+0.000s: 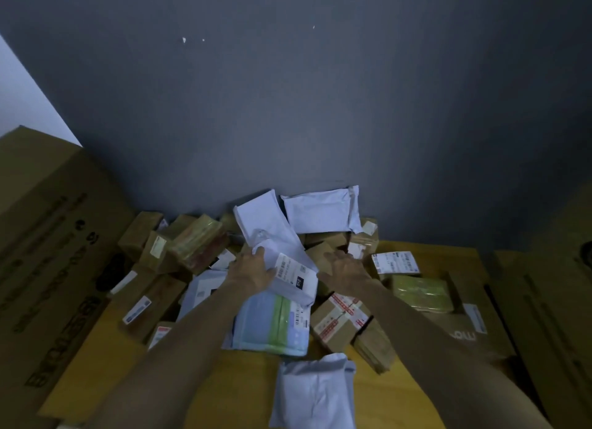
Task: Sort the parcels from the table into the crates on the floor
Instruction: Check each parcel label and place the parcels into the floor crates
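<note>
A heap of parcels covers the yellow wooden table [243, 383]: brown cardboard boxes and white poly mailers. My left hand [253, 270] grips a white mailer with a barcode label [288, 268] at the middle of the heap. My right hand [347, 270] reaches over small brown boxes [323, 252] to the right of that mailer, fingers spread and holding nothing. Below the held mailer lies a blue-and-green packet [272, 323]. A taped brown box [339, 319] sits under my right forearm. No crates are in view.
A large printed cardboard carton [48, 252] stands at the left of the table, another carton [551, 316] at the right. A grey wall [320, 108] rises right behind the heap. A white mailer [315, 393] lies near the front edge.
</note>
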